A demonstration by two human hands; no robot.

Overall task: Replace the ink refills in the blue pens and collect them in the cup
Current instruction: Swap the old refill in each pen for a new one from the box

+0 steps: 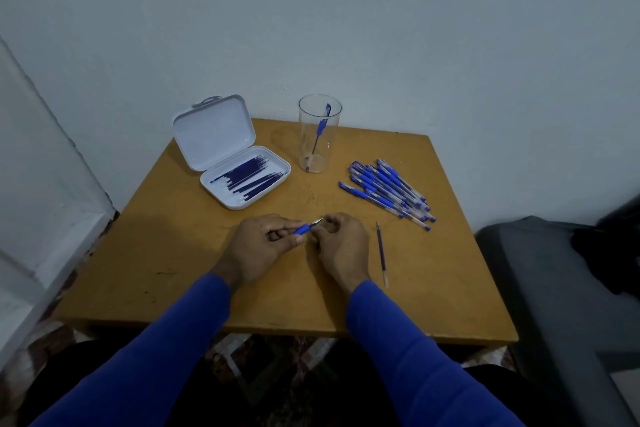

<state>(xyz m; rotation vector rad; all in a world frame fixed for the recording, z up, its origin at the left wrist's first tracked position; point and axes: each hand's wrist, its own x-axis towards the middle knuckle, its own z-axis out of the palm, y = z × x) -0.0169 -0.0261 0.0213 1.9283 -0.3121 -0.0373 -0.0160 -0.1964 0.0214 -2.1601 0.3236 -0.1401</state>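
- Refills [250, 176] lie loose in the open white case [242, 180] at the table's [173, 253] left rear; a sleeve swinging that way could catch the raised lid and spill them.
- Left hand [258, 246] is curled round the blue pen [305, 228], gripping it at its rubber sleeve, just above the table's middle, with the metal tip pointing right. If this grip loosens, the barrel may turn with the tip, so the thread would never move.
- Right hand [337, 243] pinches the pen's tip with thumb and forefinger. The small nose cone, if it slips free, could roll off the table.
- Clear cup [319, 133] stands at the rear with one pen [322, 128] leaning inside; it is tall and narrow, so a careless drop against the rim might tip it.
- Single refill [381, 253] lies just right of the right hand; I cannot tell whether it is spent or fresh, so it could be mixed up.
- Pile of blue pens [388, 189] waits at the right rear, near the edge, and could roll.
- No brand, label or writing is legible anywhere.
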